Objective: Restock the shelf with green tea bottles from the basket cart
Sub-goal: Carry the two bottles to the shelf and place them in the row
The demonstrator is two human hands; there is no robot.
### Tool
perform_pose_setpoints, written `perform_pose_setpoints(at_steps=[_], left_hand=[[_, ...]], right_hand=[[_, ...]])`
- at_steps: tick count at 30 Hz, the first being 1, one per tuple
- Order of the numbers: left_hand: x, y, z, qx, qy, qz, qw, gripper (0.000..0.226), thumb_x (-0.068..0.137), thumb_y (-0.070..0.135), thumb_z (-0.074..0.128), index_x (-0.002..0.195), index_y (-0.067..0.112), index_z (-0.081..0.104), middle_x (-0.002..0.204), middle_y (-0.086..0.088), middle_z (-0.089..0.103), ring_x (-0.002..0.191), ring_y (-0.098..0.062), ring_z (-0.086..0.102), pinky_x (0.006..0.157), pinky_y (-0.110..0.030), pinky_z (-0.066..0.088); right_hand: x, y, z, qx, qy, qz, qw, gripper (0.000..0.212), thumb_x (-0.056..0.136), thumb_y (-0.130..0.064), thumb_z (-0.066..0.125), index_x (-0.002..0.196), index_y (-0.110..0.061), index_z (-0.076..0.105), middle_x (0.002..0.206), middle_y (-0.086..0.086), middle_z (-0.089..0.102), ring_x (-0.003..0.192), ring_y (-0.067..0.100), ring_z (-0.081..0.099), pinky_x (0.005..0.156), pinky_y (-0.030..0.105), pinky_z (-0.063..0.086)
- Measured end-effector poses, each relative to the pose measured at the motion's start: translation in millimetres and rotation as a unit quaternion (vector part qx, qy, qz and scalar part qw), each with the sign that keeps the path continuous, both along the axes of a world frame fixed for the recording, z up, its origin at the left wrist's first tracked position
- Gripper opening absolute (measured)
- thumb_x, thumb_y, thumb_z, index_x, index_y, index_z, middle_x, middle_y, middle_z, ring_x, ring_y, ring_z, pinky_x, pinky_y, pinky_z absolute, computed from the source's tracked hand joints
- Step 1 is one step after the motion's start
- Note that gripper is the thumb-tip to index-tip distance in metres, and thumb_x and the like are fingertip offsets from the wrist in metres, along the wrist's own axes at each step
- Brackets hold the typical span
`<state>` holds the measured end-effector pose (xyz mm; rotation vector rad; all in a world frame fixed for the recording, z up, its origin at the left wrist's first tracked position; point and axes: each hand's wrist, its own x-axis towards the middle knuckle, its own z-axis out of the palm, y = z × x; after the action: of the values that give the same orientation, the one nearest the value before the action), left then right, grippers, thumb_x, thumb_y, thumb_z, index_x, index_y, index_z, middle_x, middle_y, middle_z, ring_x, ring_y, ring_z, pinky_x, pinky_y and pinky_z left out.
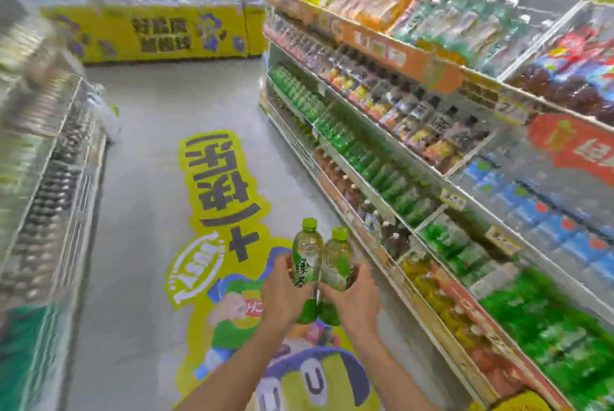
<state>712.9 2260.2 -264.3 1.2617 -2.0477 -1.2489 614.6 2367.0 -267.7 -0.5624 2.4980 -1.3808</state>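
I hold two green tea bottles upright and side by side in the aisle, low in the middle of the view. My left hand [285, 294] grips the left bottle [306, 256], and my right hand [357, 296] grips the right bottle [337, 261]. Both have lime-green caps and green labels, and they touch each other. The drinks shelf [428, 321] runs along my right, with rows of green bottles [365, 158] on a middle tier. No basket cart shows in the view.
A yellow floor sticker [226, 211] covers the grey aisle floor ahead. Another shelf unit [50, 178] lines the left side, blurred. A yellow display stand [159, 32] closes the far end of the aisle. Something yellow [528, 402] sits at the bottom right edge.
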Motion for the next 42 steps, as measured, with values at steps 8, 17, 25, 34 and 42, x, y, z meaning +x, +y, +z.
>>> perform_pose_setpoints(at_steps=[8, 17, 25, 34, 42], left_hand=[[34, -121, 17, -0.001, 0.038, 0.037, 0.999, 0.062, 0.051, 0.038, 0.081, 0.106, 0.029, 0.054, 0.095, 0.013, 0.067, 0.09, -0.012, 0.066, 0.078, -0.042, 0.056], [-29, -234, 0, 0.006, 0.047, 0.037, 0.998, 0.065, 0.05, 0.047, 0.077, 0.109, 0.036, 0.053, 0.1, 0.016, 0.069, 0.094, -0.004, 0.068, 0.08, -0.043, 0.058], [-170, -343, -6, 0.0, -0.006, -0.012, 1.0, 0.058, 0.059, 0.023, 0.083, 0.103, 0.041, 0.049, 0.096, 0.02, 0.064, 0.091, -0.005, 0.064, 0.079, -0.045, 0.056], [-317, -413, -27, 0.036, -0.02, -0.106, 0.993, 0.058, 0.052, 0.034, 0.077, 0.104, 0.035, 0.051, 0.096, 0.016, 0.065, 0.09, -0.011, 0.066, 0.08, -0.045, 0.055], [-448, -451, -63, 0.055, -0.034, -0.288, 0.955, 0.048, 0.055, 0.024, 0.078, 0.093, 0.036, 0.051, 0.084, 0.014, 0.067, 0.083, -0.009, 0.067, 0.076, -0.041, 0.055]], right_hand=[[21, -129, 19, 0.003, 0.018, 0.036, 0.999, 0.069, 0.051, -0.054, 0.091, 0.102, -0.038, 0.047, 0.091, -0.016, 0.064, 0.086, 0.013, 0.064, 0.072, 0.033, 0.048], [-45, -245, -6, -0.04, 0.029, 0.047, 0.998, 0.059, 0.058, -0.051, 0.091, 0.107, -0.03, 0.064, 0.095, -0.011, 0.062, 0.09, 0.011, 0.06, 0.075, 0.031, 0.049], [-166, -344, -25, -0.043, -0.011, 0.018, 0.999, 0.051, 0.067, -0.044, 0.09, 0.108, -0.026, 0.065, 0.09, -0.012, 0.052, 0.086, 0.01, 0.05, 0.066, 0.014, 0.036], [-292, -392, -42, 0.017, -0.022, -0.041, 0.999, 0.059, 0.07, -0.048, 0.085, 0.119, -0.027, 0.061, 0.104, -0.004, 0.059, 0.106, 0.018, 0.056, 0.079, 0.028, 0.043], [-368, -406, -64, 0.062, -0.066, -0.187, 0.978, 0.049, 0.075, -0.047, 0.08, 0.112, -0.027, 0.056, 0.104, -0.004, 0.053, 0.104, 0.017, 0.054, 0.076, 0.025, 0.036]])
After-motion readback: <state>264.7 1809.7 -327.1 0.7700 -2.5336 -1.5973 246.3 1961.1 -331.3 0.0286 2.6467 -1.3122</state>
